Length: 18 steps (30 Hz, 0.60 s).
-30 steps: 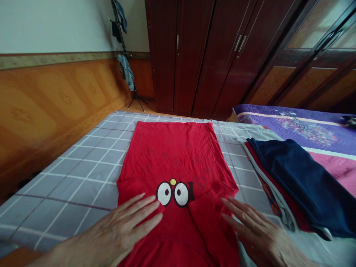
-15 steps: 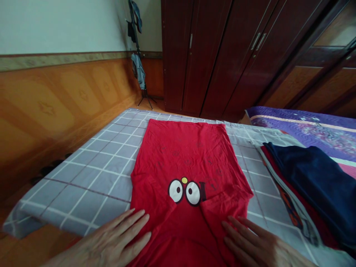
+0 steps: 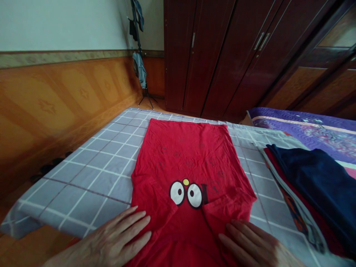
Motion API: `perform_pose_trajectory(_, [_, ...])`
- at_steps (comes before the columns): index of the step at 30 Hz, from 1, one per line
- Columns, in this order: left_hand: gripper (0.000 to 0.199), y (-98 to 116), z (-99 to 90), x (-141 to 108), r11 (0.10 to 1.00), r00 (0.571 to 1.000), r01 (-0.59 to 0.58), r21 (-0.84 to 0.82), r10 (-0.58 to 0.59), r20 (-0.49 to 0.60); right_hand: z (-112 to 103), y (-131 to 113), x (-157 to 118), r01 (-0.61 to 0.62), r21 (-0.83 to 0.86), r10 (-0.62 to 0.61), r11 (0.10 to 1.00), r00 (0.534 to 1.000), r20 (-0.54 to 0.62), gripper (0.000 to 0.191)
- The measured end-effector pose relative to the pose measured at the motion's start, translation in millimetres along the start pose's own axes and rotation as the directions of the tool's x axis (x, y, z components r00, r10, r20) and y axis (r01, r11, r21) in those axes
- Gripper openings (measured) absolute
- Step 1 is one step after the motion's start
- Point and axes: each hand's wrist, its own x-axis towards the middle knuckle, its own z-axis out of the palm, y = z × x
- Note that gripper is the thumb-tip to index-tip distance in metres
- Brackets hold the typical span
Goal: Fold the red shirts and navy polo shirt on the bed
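Note:
A red T-shirt (image 3: pixel 183 152) with printed cartoon eyes lies spread on a checked grey sheet (image 3: pixel 105 155), its hem toward the wardrobe and its sleeves folded inward over the front. My left hand (image 3: pixel 122 233) rests flat on the shirt's left edge near the folded sleeve, fingers stretched out. On the opposite side my right hand (image 3: pixel 250 241) lies over the shirt by the right sleeve, its fingers extended on the cloth. The shirt's nearest part runs out of the bottom of the view.
At the right lies a stack of folded clothes (image 3: pixel 319 185) with a dark blue garment on top. Behind it is a purple patterned bedspread (image 3: pixel 311 122). A dark red wardrobe (image 3: pixel 211 55) stands beyond the bed, and a coat stand (image 3: pixel 139 48) with clothes is in the corner.
The right hand's fingers have shifted slightly and lie closer together on the shirt. The left hand stays nearly in place. The whole view has turned a little.

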Motion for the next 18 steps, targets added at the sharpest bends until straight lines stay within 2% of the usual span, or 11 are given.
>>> perform_pose_trajectory(3, [0.067, -3, 0.4, 1, 1.0, 0.999, -0.024, 0.0, 0.024, -0.025, 4, 2, 0, 0.009, -0.018, -0.009, 1.0, 1.0, -0.014, 0.043])
perform_pose_trajectory(6, [0.065, -7, 0.5, 3, 1.0, 0.996, -0.029, 0.005, 0.029, -0.079, 11, 4, -3, -0.003, 0.022, 0.004, 1.0, 0.997, -0.076, 0.034])
perform_pose_trajectory(9, [0.065, -12, 3.2, 6, 0.998, 0.994, -0.029, -0.048, 0.023, -0.103, 12, 5, -6, -0.06, 0.149, 0.076, 0.987, 0.992, -0.104, 0.031])
perform_pose_trajectory(13, [0.065, -18, 5.3, 5, 0.978, 0.992, -0.036, -0.204, 0.011, -0.127, 2, 10, -7, -0.101, 0.363, 0.172, 0.926, 0.97, -0.169, 0.034])
perform_pose_trajectory(15, [0.066, -21, 2.3, 0, 0.955, 0.994, 0.021, -0.295, -0.052, -0.096, -5, 13, -11, -0.113, 0.407, 0.214, 0.906, 0.954, -0.211, 0.036])
perform_pose_trajectory(18, [0.064, -24, -6.0, -11, 0.891, 0.978, 0.174, -0.42, -0.208, -0.036, -13, 17, -21, -0.153, 0.437, 0.279, 0.887, 0.93, -0.24, 0.043])
